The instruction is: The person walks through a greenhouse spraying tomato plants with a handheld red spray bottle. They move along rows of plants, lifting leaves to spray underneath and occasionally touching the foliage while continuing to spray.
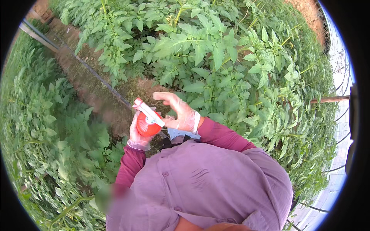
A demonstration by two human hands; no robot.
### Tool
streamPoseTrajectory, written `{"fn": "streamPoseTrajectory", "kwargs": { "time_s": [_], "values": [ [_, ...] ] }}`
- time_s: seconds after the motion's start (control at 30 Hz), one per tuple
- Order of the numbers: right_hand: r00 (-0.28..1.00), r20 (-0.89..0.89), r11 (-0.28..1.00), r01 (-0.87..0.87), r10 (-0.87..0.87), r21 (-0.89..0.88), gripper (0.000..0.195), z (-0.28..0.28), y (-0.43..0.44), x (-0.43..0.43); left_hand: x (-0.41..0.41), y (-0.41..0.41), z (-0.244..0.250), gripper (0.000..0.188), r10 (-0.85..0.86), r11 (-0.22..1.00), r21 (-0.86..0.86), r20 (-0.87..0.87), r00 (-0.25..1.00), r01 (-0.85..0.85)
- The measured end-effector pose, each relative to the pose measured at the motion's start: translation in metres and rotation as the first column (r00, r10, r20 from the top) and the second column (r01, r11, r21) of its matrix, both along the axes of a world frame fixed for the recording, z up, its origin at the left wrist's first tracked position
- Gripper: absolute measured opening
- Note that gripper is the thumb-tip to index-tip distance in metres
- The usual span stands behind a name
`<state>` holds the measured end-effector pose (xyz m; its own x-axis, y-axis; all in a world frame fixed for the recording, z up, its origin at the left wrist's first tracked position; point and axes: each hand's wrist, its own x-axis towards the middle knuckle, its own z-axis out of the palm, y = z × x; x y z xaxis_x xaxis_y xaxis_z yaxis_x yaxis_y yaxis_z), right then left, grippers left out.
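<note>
My left hand (134, 132), in a thin clear glove, is wrapped around a red spray bottle (147, 127) with a ribbed top. The bottle's white spray head (150, 113) lies slantwise across it, with a red tip pointing up and left. To the right of the bottle is my right hand (179, 114), also in a clear glove. Its fingers are apart and bent, and its thumb side is close to the lower end of the spray head; whether they touch I cannot tell. The underside of the bottle is hidden.
Leafy tomato plants (202, 49) stand ahead and to the right, with another row (43, 121) at the left. A dark irrigation hose (98, 76) runs along the soil path (86, 89) between them. White greenhouse sheeting (341, 124) curves along the right.
</note>
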<state>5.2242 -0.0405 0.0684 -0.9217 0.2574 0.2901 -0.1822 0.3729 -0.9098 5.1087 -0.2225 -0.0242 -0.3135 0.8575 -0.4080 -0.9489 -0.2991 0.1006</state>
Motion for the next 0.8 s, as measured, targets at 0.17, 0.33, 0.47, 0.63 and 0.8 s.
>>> {"fn": "streamPoseTrajectory", "kwargs": {
  "time_s": [0.17, 0.33, 0.47, 0.63, 0.8],
  "values": [
    [0.621, 0.052, 0.488, 0.663, -0.782, -0.567, 0.015, -0.047, 0.112, 0.036, -0.069, 0.011, 0.016, 0.061, 0.012, 1.0, 0.027, -0.006, 1.0, -0.012],
    [0.265, -0.156, 0.305, 0.872, -0.952, -0.382, 0.034, -0.032, 0.22, 0.041, -0.143, 0.028, 0.02, 0.072, 0.051, 0.991, 0.127, -0.04, 0.998, -0.045],
    [0.276, -0.334, 0.433, 0.585, -0.901, -0.686, 0.05, -0.123, 0.332, 0.098, -0.197, 0.058, 0.018, 0.075, 0.023, 0.987, 0.16, -0.092, 0.996, -0.008],
    [0.148, -0.201, 0.241, 0.761, -0.968, -0.602, 0.036, -0.057, 0.296, 0.043, -0.228, 0.076, 0.01, 0.078, 0.025, 0.989, 0.144, -0.076, 0.997, -0.014],
    [0.046, -0.146, 0.103, 0.903, -0.988, -0.416, 0.021, -0.029, 0.293, 0.019, -0.263, 0.091, 0.005, 0.068, -0.101, 0.989, 0.105, -0.007, 0.995, 0.101]
  ]
}}
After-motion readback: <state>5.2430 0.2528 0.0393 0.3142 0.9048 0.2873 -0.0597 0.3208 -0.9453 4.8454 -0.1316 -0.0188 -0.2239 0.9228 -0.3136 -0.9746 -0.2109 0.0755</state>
